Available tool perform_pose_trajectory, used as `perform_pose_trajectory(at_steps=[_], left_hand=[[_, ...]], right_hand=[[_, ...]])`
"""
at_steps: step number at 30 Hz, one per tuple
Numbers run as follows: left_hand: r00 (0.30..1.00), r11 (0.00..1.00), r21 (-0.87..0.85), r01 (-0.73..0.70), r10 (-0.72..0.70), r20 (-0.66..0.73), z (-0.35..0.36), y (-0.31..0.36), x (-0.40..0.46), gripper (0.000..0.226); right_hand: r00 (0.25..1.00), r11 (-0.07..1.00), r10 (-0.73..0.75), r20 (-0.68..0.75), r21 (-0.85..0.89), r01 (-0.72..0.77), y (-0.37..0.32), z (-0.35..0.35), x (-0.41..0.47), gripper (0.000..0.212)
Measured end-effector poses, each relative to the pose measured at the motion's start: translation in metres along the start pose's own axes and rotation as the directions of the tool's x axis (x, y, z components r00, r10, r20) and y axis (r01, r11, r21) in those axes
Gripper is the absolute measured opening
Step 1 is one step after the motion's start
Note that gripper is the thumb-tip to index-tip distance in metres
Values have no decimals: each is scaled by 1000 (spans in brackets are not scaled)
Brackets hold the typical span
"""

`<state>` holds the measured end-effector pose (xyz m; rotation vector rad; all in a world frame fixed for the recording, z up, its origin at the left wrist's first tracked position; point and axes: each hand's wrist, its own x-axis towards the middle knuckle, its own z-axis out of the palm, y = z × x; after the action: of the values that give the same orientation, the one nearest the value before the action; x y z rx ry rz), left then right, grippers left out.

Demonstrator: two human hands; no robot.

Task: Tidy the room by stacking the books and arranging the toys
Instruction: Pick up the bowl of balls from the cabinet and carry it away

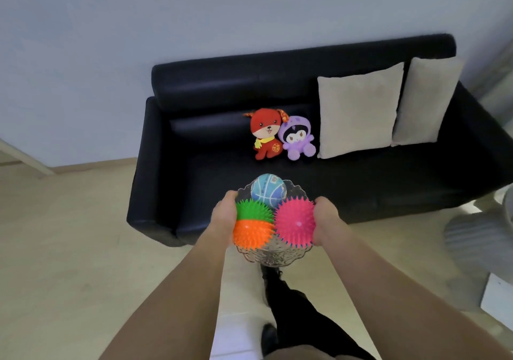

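Note:
I hold a clear glass bowl point(273, 258) in front of the black sofa point(216, 182). My left hand point(225, 215) grips its left rim and my right hand point(326, 219) grips its right rim. In the bowl lie a green spiky ball point(254, 209), an orange spiky ball point(251, 233), a pink spiky ball point(295, 222) and a small blue basketball point(268, 190). On the sofa seat a red plush dog point(266, 136) and a purple plush doll point(298, 139) sit upright side by side, touching. No books are in view.
Two beige cushions point(359, 109) point(429, 100) lean on the sofa back at the right. A grey ribbed object point(477, 237) and a white box point(497, 300) stand on the floor at the right. Pale wood floor point(69, 248) spreads to the left. My dark-trousered legs point(288, 304) are below the bowl.

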<state>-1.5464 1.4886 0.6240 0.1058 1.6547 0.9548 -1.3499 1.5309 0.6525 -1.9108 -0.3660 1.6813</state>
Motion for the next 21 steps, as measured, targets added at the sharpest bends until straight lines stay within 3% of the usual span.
perform_pose_trajectory(at_steps=[3,7,9,12,15,21], left_hand=[[1000,1000,13,2,-2,-10,1,48,40,46],[997,991,117,-59,65,-49,-3,137,112,58],[993,984,164,-62,77,-90,-4,173,132,51],[988,981,166,-97,114,-100,-4,220,159,41],[992,984,164,-69,86,-97,-5,245,187,48],[996,984,175,38,-24,-86,-23,257,251,57]], right_hand=[[1000,999,-6,27,50,4,-22,39,47,21],[990,987,77,119,131,-93,-79,107,73,27],[981,978,100,164,165,-127,-104,136,89,27],[976,980,15,217,189,-57,-138,177,107,25],[979,989,-16,203,149,-15,-160,205,131,31],[987,993,85,138,72,-95,-168,251,176,29]])
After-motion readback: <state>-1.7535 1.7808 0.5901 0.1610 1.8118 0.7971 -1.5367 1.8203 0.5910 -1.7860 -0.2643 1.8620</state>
